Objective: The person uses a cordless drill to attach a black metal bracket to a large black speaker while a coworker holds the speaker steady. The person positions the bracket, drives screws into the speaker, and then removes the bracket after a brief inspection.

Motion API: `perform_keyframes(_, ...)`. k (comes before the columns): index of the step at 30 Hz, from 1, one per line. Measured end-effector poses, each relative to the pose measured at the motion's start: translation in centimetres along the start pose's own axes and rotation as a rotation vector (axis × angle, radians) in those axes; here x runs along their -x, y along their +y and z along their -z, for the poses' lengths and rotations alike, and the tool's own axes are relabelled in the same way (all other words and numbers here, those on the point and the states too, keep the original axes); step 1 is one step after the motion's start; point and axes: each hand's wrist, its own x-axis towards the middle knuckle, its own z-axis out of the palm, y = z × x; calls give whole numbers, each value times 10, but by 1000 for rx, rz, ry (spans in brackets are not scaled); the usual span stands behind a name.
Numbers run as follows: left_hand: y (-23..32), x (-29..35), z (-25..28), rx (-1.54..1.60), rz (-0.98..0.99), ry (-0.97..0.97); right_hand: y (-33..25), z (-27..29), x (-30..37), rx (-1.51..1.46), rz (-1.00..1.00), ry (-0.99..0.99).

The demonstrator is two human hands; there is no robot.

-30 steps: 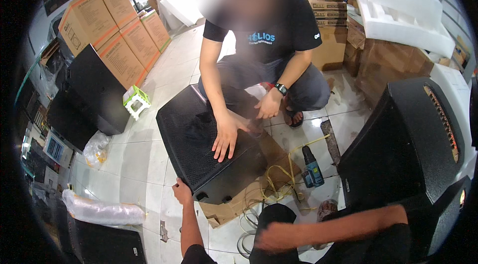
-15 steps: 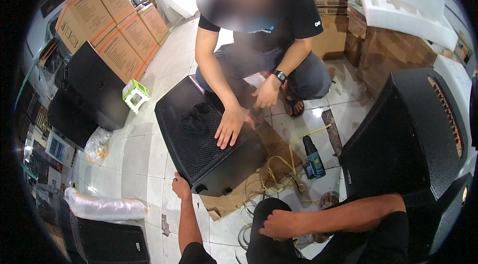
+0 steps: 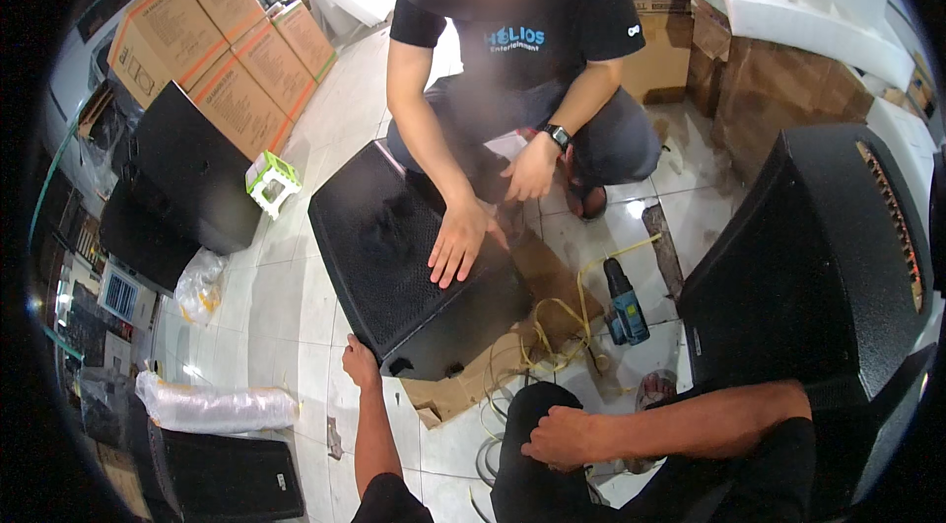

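A black loudspeaker with a perforated metal grille lies tilted, grille up, in front of me. My left hand is closed on its near left corner, the fingertips partly hidden by the edge. My right hand rests on my knee, curled into a loose fist with nothing visible in it. Across from me a squatting co-worker lays one hand flat on the grille's right edge. The co-worker's other hand hangs beside the knee. A dark patch on the grille, perhaps a cloth, is blurred.
Cardboard lies under the loudspeaker. Beside it are yellow strapping and a blue cordless drill. A large black loudspeaker stands at right. Leftward are a green-white stool, a wrapped roll and stacked cartons.
The view has shifted slightly, and more of the co-worker's shirt front shows. Both my hands and the co-worker's hand on the grille keep their places.
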Motion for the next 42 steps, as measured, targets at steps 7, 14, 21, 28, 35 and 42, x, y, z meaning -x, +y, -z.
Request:
perform_keyframes(7,105,77,13,183,-798,179,-3,1,4,-47,14,-19)
perform_keyframes(14,211,188,-88,-510,-1637,-389,-7,-8,-5,-23,49,109)
perform_keyframes(21,228,181,-96,-428,-1821,-561,-12,21,19,-131,65,123)
perform_keyframes(28,166,75,-30,-388,-2303,-789,-5,17,25,-110,32,189)
perform_keyframes(35,152,64,-30,-392,-2259,-879,10,-9,20,-89,60,82)
perform_keyframes(42,152,66,-29,-342,-2256,-877,10,-10,18,-59,21,108)
